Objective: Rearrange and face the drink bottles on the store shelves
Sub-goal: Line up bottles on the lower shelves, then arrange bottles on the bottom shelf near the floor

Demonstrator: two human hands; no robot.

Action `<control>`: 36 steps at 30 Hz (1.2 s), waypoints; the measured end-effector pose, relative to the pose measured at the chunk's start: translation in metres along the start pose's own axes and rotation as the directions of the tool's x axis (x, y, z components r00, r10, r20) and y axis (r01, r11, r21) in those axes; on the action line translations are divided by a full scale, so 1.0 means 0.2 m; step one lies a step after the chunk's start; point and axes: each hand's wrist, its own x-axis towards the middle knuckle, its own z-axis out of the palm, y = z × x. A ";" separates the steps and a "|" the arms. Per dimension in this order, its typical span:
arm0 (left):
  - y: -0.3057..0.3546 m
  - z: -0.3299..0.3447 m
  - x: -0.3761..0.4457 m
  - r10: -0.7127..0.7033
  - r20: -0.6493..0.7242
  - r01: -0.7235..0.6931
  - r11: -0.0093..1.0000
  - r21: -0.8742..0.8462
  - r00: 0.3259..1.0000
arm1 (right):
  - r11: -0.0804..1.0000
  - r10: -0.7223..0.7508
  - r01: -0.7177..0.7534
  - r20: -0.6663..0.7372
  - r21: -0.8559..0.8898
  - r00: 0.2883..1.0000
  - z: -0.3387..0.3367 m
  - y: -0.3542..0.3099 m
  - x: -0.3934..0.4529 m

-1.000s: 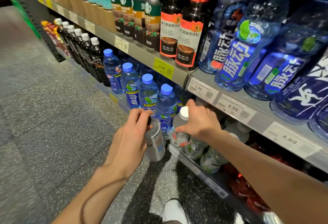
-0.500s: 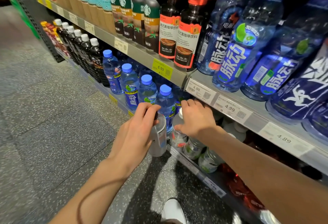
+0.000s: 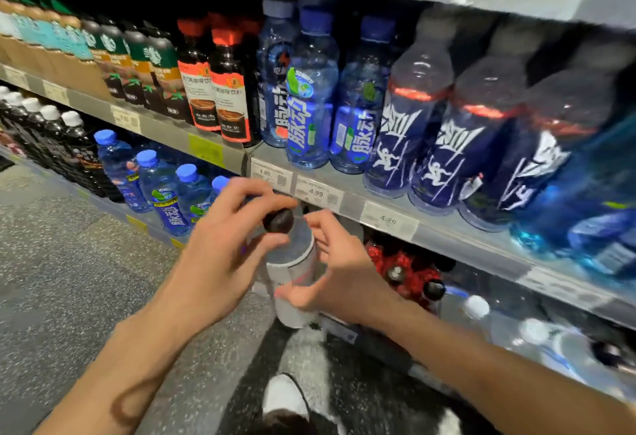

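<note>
A white bottle (image 3: 292,262) with a grey shoulder and a black cap hangs upright in front of the shelves. My left hand (image 3: 220,248) grips it at the neck, fingers around the cap. My right hand (image 3: 344,276) is curled round its body from the right, thumb across the front. Behind them, the middle shelf holds light blue bottles (image 3: 309,97) and dark blue bottles (image 3: 406,124), labels facing out.
Dark coffee bottles (image 3: 230,90) fill the middle shelf's left. The bottom shelf holds blue-capped bottles (image 3: 161,186), red bottles (image 3: 406,269) and pale bottles (image 3: 481,317). A price-tag rail (image 3: 316,193) juts out just above my hands. My white shoe (image 3: 285,396) stands on the speckled floor (image 3: 69,279).
My right hand left the white-capped bottle on the bottom shelf and came to the white bottle. My left hand lifted that bottle and carried it right. The view shifted right.
</note>
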 end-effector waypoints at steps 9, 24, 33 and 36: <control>0.45 0.30 0.12 0.137 0.424 0.009 0.946 -0.324 0.895 | 0.975 0.095 -0.076 -0.081 0.210 0.992 -0.73 -0.18 -0.58; 1.52 1.09 0.14 0.104 0.468 0.269 0.700 -0.661 0.878 | 0.990 0.124 -0.102 -0.278 0.092 0.953 -1.65 -0.23 -1.44; 1.96 1.45 0.19 -0.066 0.331 0.281 0.693 -0.664 0.941 | 0.989 0.094 -0.010 -0.565 0.149 0.820 -1.89 -0.11 -1.74; 2.11 1.54 0.20 -0.085 0.255 0.237 0.717 -0.655 0.963 | 0.997 0.074 -0.036 -0.615 0.074 0.785 -1.96 -0.10 -1.81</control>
